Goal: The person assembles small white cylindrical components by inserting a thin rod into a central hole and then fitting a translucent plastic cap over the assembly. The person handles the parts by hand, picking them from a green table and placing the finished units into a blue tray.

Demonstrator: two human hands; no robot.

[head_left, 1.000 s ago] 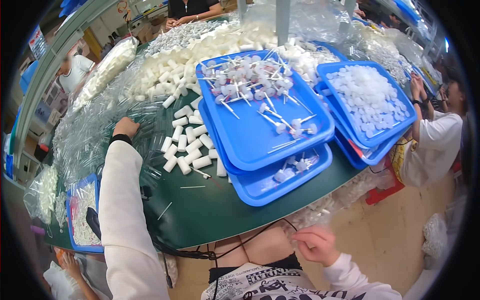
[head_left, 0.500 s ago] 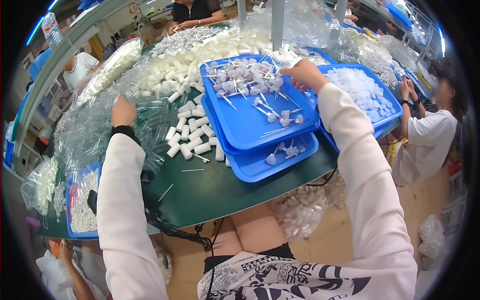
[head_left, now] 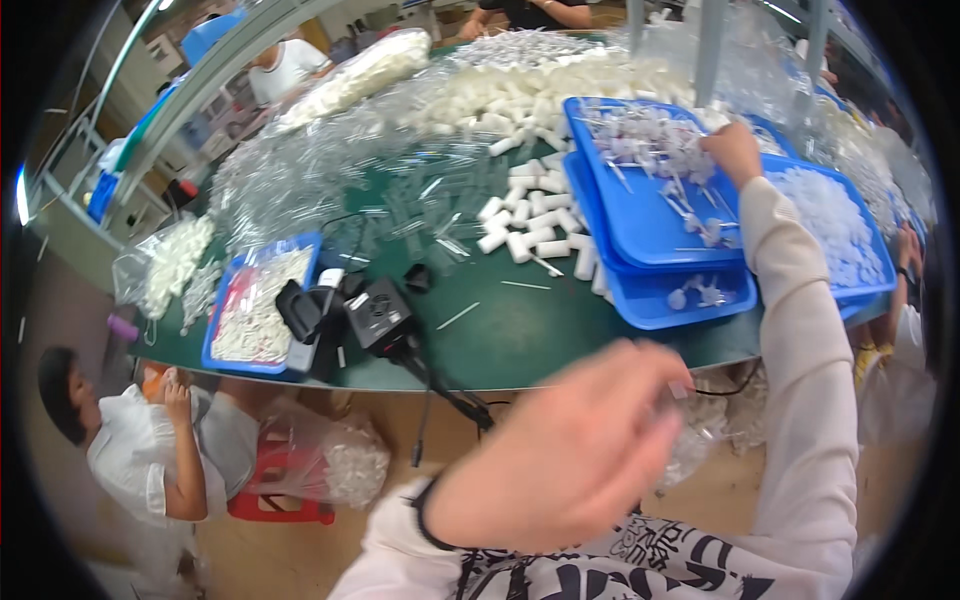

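Crowded workshop, green table point(head_left: 520, 340); left hand point(head_left: 560, 455) is now hovering blurry near the lap, grip unclear, right hand point(head_left: 735, 150) is still resting loosely open on the blue tray point(head_left: 650, 235).

Green table point(head_left: 520, 340) bears blue trays point(head_left: 650, 215), white caps point(head_left: 530, 235).

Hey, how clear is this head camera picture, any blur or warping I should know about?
Head view: the left hand, close to the lens, is smeared by motion blur; the right hand at the blue tray is sharper; the green table edge bows from fisheye distortion; corners are black.
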